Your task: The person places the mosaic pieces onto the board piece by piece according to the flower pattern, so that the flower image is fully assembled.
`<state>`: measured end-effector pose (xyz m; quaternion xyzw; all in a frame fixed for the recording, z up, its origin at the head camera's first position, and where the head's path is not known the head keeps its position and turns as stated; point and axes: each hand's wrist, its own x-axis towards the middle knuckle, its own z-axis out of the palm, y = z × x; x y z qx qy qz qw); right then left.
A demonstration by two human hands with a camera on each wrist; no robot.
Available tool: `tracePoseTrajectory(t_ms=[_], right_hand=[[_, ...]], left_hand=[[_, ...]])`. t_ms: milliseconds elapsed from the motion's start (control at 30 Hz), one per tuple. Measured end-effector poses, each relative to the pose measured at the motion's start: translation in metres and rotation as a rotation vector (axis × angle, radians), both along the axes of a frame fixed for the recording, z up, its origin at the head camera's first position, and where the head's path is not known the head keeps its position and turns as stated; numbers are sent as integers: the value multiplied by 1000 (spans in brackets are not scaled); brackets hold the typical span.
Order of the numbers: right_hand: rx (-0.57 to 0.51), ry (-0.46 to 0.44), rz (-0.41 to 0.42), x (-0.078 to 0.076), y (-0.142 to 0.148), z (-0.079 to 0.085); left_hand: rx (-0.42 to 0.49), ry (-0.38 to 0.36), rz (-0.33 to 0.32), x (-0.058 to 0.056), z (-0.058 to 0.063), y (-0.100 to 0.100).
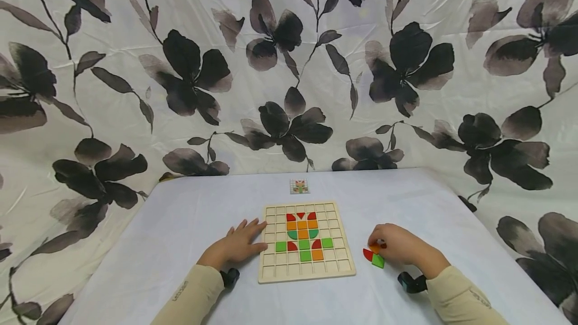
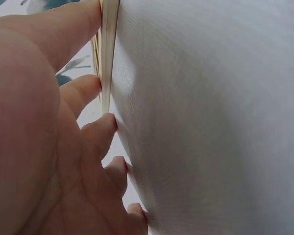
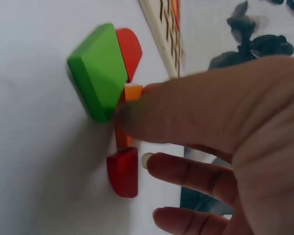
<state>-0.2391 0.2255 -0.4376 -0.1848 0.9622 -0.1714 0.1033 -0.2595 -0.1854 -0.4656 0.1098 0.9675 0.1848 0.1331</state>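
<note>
A square wooden grid board (image 1: 307, 272) lies on the white table, with red, orange and green blocks set in its cells. Along its left edge rests my left hand (image 1: 237, 245), fingers spread; in the left wrist view the thumb and fingertips meet the board's side (image 2: 108, 54). To the right of the board, my right hand (image 1: 402, 246) pinches an orange block (image 3: 133, 92) between thumb and a finger. Close around that block lie a green block (image 3: 100, 71), a red rounded block (image 3: 130, 51) and a second red block (image 3: 123, 174).
Behind the board lies a small pattern card (image 1: 300, 186) showing a coloured figure on a grid. A white cloth with dark flowers (image 1: 289, 129) hangs at the table's far edge. Dark camera bands (image 1: 412, 283) sit on both wrists.
</note>
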Motion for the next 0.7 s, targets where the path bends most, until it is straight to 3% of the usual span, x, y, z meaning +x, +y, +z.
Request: tracePoseTrajectory(t_ms=[233, 367, 533, 700], right_hand=[[43, 6, -12, -5, -3, 0], [95, 125, 32, -9, -6, -2], [46, 238, 117, -8, -39, 7], [42, 290, 297, 2, -92, 12]], left_hand=[[4, -1, 14, 0, -1, 1], [0, -8, 20, 0, -1, -1], [-16, -1, 18, 0, 1, -2], [3, -21, 19, 1, 2, 0]])
